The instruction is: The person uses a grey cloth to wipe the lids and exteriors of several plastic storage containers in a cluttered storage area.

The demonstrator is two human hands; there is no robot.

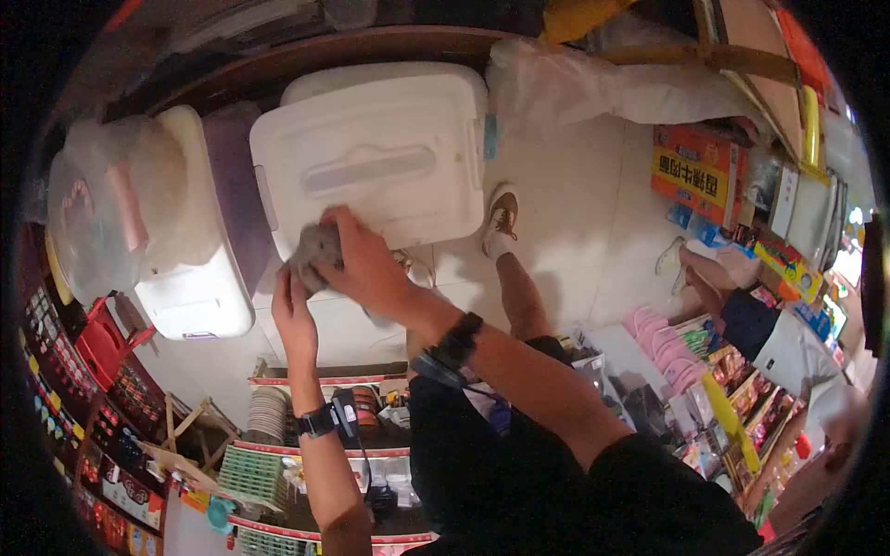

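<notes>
A small grey bundle (pixel 318 252), soft-looking like folded cloth and blurred, is held between my two hands over the edge of a white plastic storage box. My right hand (pixel 363 264) grips it from the right, fingers curled over its top. From below, my left hand (pixel 295 310) pinches its lower left side. The bundle's exact kind cannot be made out. Beneath and beyond my hands, the white lid (pixel 371 153) of the storage box shows a long grey recessed handle.
Another white-lidded box (pixel 199 287), with plastic-wrapped goods (pixel 111 208) on it, stands at left. A red plastic stool (pixel 109 347) is beside it. Stocked shelves (pixel 338 452) lie below. At right are an orange carton (pixel 695 171) and another person (pixel 788 343).
</notes>
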